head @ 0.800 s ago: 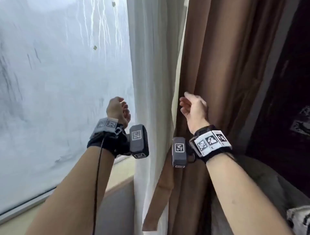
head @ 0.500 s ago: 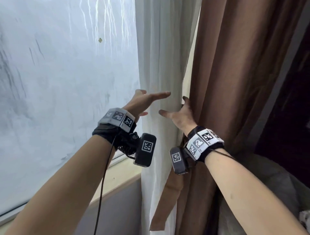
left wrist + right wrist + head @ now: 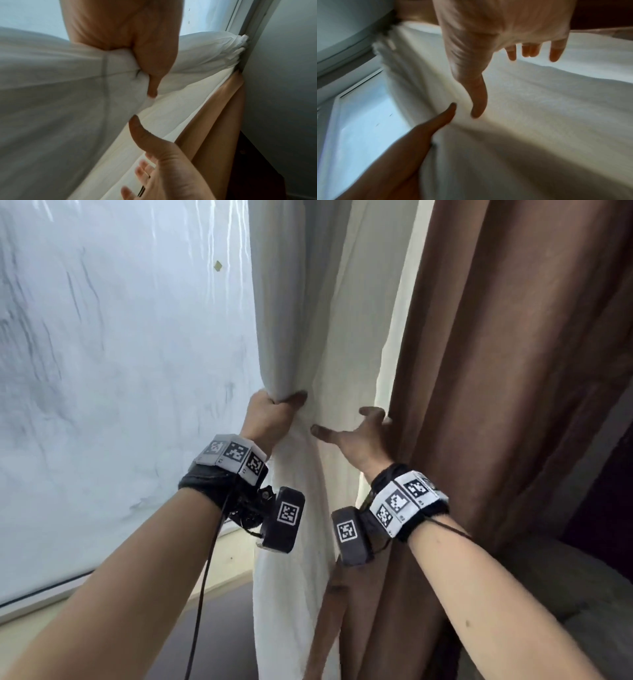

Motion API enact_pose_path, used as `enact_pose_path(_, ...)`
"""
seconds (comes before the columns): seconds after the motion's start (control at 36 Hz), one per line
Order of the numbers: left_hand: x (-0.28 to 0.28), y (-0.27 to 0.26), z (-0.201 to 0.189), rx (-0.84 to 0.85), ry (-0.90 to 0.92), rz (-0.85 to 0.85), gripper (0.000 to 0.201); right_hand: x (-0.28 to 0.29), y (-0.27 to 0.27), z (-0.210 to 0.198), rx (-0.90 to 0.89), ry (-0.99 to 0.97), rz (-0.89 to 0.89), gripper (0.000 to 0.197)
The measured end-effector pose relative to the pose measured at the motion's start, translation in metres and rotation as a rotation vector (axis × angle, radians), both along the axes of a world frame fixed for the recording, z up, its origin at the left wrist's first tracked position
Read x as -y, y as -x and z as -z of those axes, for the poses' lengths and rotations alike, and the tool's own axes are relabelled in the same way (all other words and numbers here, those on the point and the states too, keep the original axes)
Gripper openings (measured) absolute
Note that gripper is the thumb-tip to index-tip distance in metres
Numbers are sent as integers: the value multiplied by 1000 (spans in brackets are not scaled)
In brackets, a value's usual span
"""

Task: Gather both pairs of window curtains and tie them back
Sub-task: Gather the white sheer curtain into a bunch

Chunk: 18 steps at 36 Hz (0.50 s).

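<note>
My left hand (image 3: 270,419) is bunched around the white sheer curtain (image 3: 318,320), fingers and thumb curled into the cloth where it narrows to a waist. My right hand (image 3: 363,436) is spread wide and holds nothing; its thumb points toward the left thumb, nearly touching it, and its fingers reach in behind the white fabric, alongside the brown curtain (image 3: 496,371).

Both curtains hang with their long axis vertical, straight ahead of me and just right of the window pane (image 3: 120,371). The sheer lies between my two hands, the brown one beyond my right wrist, so the right hand is the nearer for sweeping it in. My judgement is that the coming move is to close the right hand around the far side of the bundle.

A brown strip (image 3: 329,611) dangles below my right wrist; it may be the tie-back, but I cannot tell where it is fixed. My right fingertips are hidden in the head view, and both wrist views are blurred. The other pair is out of view.
</note>
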State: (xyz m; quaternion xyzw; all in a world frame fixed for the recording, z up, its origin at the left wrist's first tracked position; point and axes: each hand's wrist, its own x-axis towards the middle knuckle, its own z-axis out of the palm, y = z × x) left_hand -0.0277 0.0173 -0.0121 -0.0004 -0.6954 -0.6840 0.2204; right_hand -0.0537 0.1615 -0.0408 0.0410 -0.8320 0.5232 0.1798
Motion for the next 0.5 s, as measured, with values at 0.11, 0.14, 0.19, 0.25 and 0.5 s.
enact_pose_path(0.11, 11, -6, 6, 35, 85, 3, 25, -6, 26, -3, 147, 64, -59, 148)
enact_pose_path(0.14, 15, -7, 10, 47, 100, -1, 25, -3, 30, -2, 161, 123, -110, 151)
enact_pose_path(0.19, 21, -9, 22, 72, 108, -18, 26, 6, 32, 2, 187, 238, -259, 147)
enact_pose_path(0.25, 24, -7, 35, 80, 78, -13, 28, 15, 31, 6, 187, 280, -406, 110)
enact_pose_path(0.5, 27, 4, 48, 58, -64, 190, 72, 64, 3, 13, 11, -130, -367, 19)
